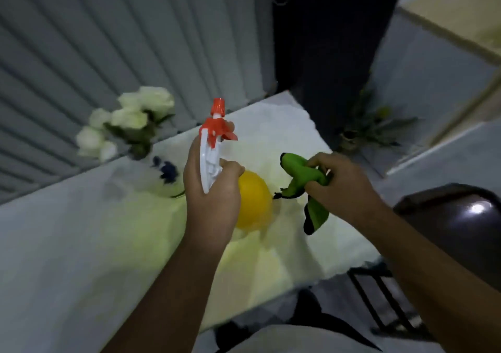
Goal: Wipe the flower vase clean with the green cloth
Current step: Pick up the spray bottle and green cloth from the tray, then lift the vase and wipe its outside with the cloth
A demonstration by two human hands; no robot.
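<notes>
A white flower vase (160,179) with dark blue markings stands on the table at the left, holding white roses (130,117). My left hand (211,187) grips a spray bottle: yellow body (253,201), white and orange trigger head (214,138), nozzle pointing up and away. To the right, my right hand (339,184) is closed on the crumpled green cloth (303,179), whose loose end hangs down over the table. Both hands are to the right of the vase and apart from it.
The table carries a pale cloth cover (81,244) and ends at a right edge near the cloth. A ribbed grey wall (108,41) runs behind it. A dark rounded chair back (455,225) sits at the right, and a potted plant (371,125) stands on the floor beyond.
</notes>
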